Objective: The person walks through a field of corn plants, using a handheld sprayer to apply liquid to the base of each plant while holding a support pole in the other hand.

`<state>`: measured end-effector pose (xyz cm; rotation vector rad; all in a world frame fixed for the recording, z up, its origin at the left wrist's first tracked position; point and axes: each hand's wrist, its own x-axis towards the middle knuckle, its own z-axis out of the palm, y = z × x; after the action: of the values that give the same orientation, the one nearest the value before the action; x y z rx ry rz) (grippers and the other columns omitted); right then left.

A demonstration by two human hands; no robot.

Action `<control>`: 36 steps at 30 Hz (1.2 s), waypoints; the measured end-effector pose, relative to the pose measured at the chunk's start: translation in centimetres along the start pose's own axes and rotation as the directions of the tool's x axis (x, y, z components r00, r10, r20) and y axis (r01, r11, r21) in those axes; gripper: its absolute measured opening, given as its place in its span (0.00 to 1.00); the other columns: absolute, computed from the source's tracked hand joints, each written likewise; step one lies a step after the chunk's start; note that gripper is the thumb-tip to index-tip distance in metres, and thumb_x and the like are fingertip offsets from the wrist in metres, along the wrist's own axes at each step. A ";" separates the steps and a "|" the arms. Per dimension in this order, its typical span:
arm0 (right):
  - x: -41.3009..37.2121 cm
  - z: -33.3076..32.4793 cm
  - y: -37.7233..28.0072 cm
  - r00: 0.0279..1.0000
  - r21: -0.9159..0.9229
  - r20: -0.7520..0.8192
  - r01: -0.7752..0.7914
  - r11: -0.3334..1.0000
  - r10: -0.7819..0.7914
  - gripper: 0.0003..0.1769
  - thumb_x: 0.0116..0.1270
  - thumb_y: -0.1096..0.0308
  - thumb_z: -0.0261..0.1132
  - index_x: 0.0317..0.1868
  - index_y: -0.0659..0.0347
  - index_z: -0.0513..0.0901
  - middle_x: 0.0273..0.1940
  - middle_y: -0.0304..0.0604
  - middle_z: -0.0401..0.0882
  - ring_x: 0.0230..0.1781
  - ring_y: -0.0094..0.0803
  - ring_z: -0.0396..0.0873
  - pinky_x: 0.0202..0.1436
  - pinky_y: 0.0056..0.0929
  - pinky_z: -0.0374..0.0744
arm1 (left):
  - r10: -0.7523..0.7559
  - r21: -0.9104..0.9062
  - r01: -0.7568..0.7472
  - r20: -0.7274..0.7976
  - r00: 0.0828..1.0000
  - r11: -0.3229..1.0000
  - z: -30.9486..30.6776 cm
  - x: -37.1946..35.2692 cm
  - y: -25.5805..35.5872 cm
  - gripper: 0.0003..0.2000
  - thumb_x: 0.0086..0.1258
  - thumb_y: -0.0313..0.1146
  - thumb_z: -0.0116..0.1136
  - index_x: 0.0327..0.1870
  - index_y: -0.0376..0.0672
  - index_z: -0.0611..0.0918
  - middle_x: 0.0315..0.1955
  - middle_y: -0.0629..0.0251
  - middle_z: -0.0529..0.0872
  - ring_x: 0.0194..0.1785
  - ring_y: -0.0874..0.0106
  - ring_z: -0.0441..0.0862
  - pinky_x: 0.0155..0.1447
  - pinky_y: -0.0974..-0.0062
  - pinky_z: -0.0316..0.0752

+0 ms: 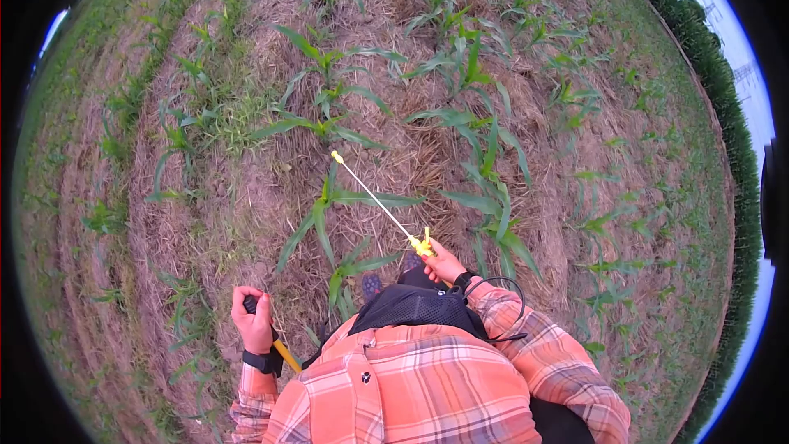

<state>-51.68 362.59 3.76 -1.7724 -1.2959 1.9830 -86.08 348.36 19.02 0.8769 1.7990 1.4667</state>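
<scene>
My right hand (444,264) is closed around the yellow handle (422,244) of a spray wand. The wand's thin white tube (376,200) slants up and left to a yellow nozzle (337,157), which hangs near the leaves of a young corn plant (322,125). At the lower left, my left hand (254,320) is wrapped round the black grip (250,304) of a lever, and a yellow bar (287,356) shows below that wrist. A thin black hose (523,300) loops beside my right sleeve.
Rows of young corn (491,166) run ahead through soil covered with dry straw (423,144). More corn plants (178,138) and grassy weeds (238,115) stand to the left. A dark green hedge (705,57) borders the right side. My shoe (371,285) is just below the wand.
</scene>
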 end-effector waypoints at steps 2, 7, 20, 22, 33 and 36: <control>0.9 0.1 -1.0 0.997 0.041 0.071 -0.018 0.999 0.015 0.30 0.62 0.62 0.53 0.62 0.45 0.50 0.18 0.33 0.71 0.11 0.17 0.66 0.12 0.15 0.65 | -0.003 0.002 0.003 -0.013 1.000 1.000 0.2 0.7 0.3 0.05 0.59 0.25 0.50 0.29 0.42 0.67 0.15 0.76 0.68 0.13 0.88 0.62 0.16 0.90 0.55; 5.0 -1.0 -2.6 0.996 0.058 0.049 0.074 0.996 -0.077 0.28 0.60 0.64 0.54 0.60 0.49 0.54 0.20 0.35 0.72 0.11 0.17 0.66 0.12 0.16 0.66 | 0.010 0.022 -0.009 -0.085 0.996 1.000 1.6 2.4 1.7 0.05 0.59 0.25 0.50 0.29 0.42 0.67 0.15 0.76 0.67 0.13 0.88 0.61 0.15 0.90 0.56; 11.6 -14.5 -6.7 0.998 0.347 -0.053 -0.009 0.938 0.029 0.25 0.57 0.77 0.50 0.54 0.55 0.53 0.25 0.44 0.71 0.17 0.30 0.74 0.16 0.26 0.73 | 0.092 0.118 -0.091 -0.002 0.996 0.989 11.7 10.6 6.1 0.04 0.59 0.25 0.50 0.29 0.42 0.68 0.15 0.76 0.66 0.13 0.88 0.61 0.16 0.90 0.55; 12.1 -16.2 -7.0 0.992 0.311 -0.123 0.031 0.950 0.008 0.23 0.56 0.76 0.51 0.52 0.55 0.54 0.25 0.44 0.71 0.14 0.27 0.70 0.14 0.25 0.70 | 0.072 0.138 -0.071 -0.006 0.997 0.988 13.1 11.4 6.8 0.05 0.59 0.25 0.51 0.29 0.42 0.68 0.15 0.77 0.67 0.13 0.88 0.61 0.16 0.90 0.54; 14.9 -19.0 -10.2 0.956 0.247 -0.285 0.009 0.969 0.064 0.23 0.62 0.59 0.51 0.56 0.49 0.57 0.14 0.36 0.68 0.08 0.21 0.64 0.10 0.19 0.63 | 0.066 0.167 -0.066 0.007 0.998 0.984 17.9 15.9 8.8 0.05 0.58 0.25 0.51 0.29 0.41 0.68 0.15 0.77 0.67 0.13 0.88 0.61 0.16 0.90 0.55; 16.5 -19.0 -11.6 0.952 0.216 -0.295 -0.022 0.976 0.087 0.18 0.63 0.58 0.49 0.53 0.49 0.58 0.15 0.36 0.67 0.07 0.20 0.62 0.08 0.19 0.61 | 0.063 0.181 -0.064 0.016 0.998 0.981 18.9 18.7 8.7 0.05 0.58 0.25 0.51 0.28 0.41 0.68 0.15 0.77 0.67 0.14 0.88 0.61 0.17 0.89 0.55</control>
<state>-44.19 389.17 1.70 -1.9291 -0.9141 1.7122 -80.39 375.47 23.11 1.0391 1.9358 1.3489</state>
